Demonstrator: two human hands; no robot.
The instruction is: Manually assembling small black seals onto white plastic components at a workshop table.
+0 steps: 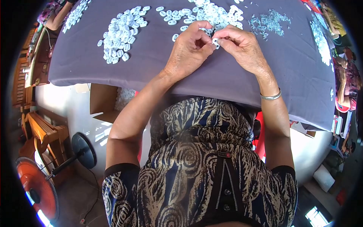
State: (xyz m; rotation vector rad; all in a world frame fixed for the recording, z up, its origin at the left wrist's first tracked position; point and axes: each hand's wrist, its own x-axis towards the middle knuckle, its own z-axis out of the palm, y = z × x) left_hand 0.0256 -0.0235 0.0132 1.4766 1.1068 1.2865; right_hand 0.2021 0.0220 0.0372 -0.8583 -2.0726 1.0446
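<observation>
In front of me, over the grey tablecloth, a small white plastic piece (216,42) with a hole in it sits between my two hands. The thumb and forefinger of my right hand (244,49) pinch it from the right. My left hand (189,51) is closed with its thumb and fingertips against the piece's left side. Just beyond my fingers spreads a heap of similar white oval pieces (211,13). Another pile of white pieces (120,34), each with two dark openings, lies to the left. Small thin silvery parts (270,23) are scattered at the right, too small to name.
The grey cloth-covered table (151,72) has its near edge at my waist. More white pieces (320,39) lie at the far right. Other people (55,19) sit at the table's sides. An open cardboard box (102,100) stands below, and an orange fan (36,189) at lower left.
</observation>
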